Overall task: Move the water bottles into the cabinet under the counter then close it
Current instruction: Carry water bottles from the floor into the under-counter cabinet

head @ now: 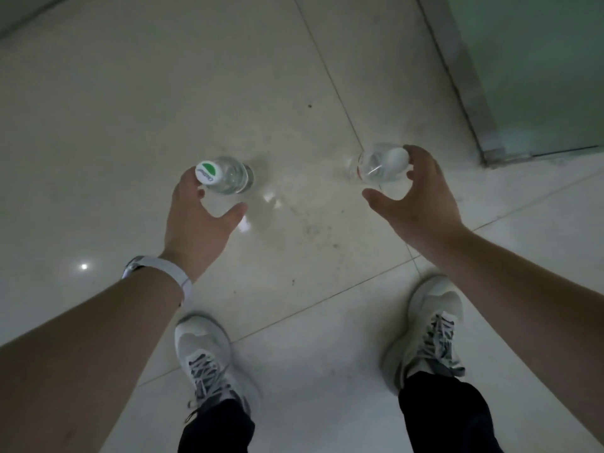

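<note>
Mid-frame, two bottles stood upright on the floor [130, 109], caps toward the camera: left hand [199, 220] cupped loosely around the left bottle [225, 176], right hand [421, 197] likewise around the right bottle [380, 168], grip uncertain.

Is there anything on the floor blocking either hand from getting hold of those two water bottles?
Nothing visible does. The left hand is already curled beside the green-capped bottle, and the right hand is cupped around the white-capped bottle. The tiled floor around both is bare. The cabinet is out of view.

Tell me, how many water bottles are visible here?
2. One bottle with a green-and-white cap at the left hand; one with a white cap at the right hand. None seems hidden.
</note>
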The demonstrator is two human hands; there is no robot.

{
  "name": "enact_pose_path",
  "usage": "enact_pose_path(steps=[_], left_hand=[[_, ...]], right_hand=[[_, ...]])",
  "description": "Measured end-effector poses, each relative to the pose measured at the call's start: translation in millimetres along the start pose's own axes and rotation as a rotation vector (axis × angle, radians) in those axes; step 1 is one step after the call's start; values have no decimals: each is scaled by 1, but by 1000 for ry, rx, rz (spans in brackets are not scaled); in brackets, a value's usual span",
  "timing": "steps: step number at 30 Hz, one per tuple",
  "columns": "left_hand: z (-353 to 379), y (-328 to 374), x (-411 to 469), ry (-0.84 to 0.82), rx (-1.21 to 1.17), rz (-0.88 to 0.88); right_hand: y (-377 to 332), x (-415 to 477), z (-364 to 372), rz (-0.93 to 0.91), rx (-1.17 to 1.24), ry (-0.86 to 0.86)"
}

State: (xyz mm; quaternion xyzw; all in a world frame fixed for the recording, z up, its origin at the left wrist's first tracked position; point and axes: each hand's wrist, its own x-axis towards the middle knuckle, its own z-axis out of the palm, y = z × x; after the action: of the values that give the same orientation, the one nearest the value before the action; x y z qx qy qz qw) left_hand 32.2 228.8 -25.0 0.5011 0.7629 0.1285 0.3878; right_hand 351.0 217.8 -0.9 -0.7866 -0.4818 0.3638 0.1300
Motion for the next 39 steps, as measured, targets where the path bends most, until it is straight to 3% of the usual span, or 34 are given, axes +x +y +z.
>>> enact_pose_path(steps=[6, 12, 22, 29, 39], left_hand=[[27, -16, 38, 30, -165, 34], [34, -16, 40, 142, -133, 71], [10, 33, 14, 88, -145, 88], [-57, 104, -23, 53, -174, 131], [-217, 214, -114, 130, -225, 82]], right_hand=[[28, 40, 28, 6, 68, 7], [23, 51, 36, -52, 42, 21], [-20, 28, 2, -111, 87, -20], [-90, -13, -64, -179, 110, -57], [-224, -98, -185, -260, 147, -93]])
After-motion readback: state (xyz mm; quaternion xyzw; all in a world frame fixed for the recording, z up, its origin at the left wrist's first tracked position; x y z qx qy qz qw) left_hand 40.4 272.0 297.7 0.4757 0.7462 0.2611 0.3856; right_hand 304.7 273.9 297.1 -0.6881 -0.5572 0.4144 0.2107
